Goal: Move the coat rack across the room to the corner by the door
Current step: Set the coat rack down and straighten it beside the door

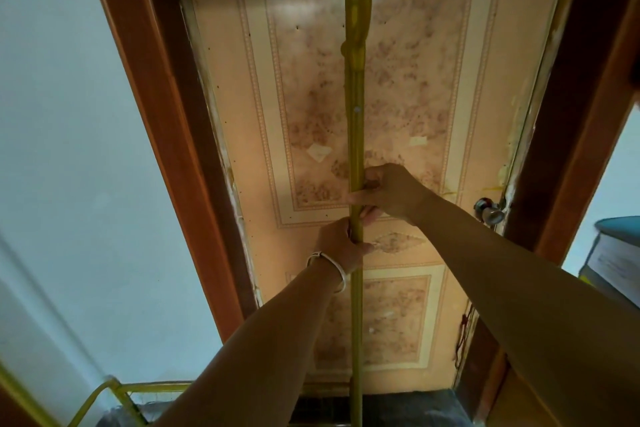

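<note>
The coat rack [355, 97] is a tall gold metal pole standing upright right in front of the door [415, 80], running from the top edge to the bottom edge of the view. Its top and its base are out of view. My left hand [341, 244], with a white bracelet on the wrist, is wrapped around the pole from the left. My right hand [384, 189] grips the same pole just above it from the right, thumb across the front.
The door is peach-coloured with patterned panels, set in a brown wooden frame [156, 114], with a metal knob [490, 213] at the right. A pale blue wall [69, 149] lies left. A yellow wire frame [114, 395] sits at bottom left, a stack of papers [613, 263] at far right.
</note>
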The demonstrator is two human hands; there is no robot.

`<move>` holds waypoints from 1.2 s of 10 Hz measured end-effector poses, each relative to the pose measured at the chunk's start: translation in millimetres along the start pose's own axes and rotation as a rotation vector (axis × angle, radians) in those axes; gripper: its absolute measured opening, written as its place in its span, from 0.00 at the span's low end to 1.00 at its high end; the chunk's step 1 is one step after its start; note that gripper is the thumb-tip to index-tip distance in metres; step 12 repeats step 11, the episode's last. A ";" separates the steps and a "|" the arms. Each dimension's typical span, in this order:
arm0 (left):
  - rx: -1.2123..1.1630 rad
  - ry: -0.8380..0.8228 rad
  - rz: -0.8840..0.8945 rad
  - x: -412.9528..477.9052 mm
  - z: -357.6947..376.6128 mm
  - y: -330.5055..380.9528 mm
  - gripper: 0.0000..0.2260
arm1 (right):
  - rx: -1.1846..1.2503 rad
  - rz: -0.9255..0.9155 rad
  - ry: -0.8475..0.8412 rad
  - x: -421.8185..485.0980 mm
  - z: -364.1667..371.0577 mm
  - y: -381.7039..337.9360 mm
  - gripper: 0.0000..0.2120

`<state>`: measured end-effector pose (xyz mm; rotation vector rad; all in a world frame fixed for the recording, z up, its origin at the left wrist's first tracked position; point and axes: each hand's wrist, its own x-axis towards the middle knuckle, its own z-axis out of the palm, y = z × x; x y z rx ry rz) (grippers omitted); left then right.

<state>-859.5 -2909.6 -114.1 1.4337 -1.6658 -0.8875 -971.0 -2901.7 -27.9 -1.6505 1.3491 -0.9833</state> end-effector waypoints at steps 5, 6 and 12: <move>-0.233 0.027 -0.022 -43.5 -20.1 -3.7 0.11 | -0.154 0.031 0.175 -20.2 14.4 3.7 0.13; -0.233 0.097 0.017 -55.7 -36.5 -9.4 0.10 | -0.168 -0.001 0.243 -27.4 22.4 4.0 0.10; -0.258 0.150 0.142 -143.9 -187.5 -25.6 0.16 | -0.167 -0.091 0.378 -104.3 122.2 -80.0 0.37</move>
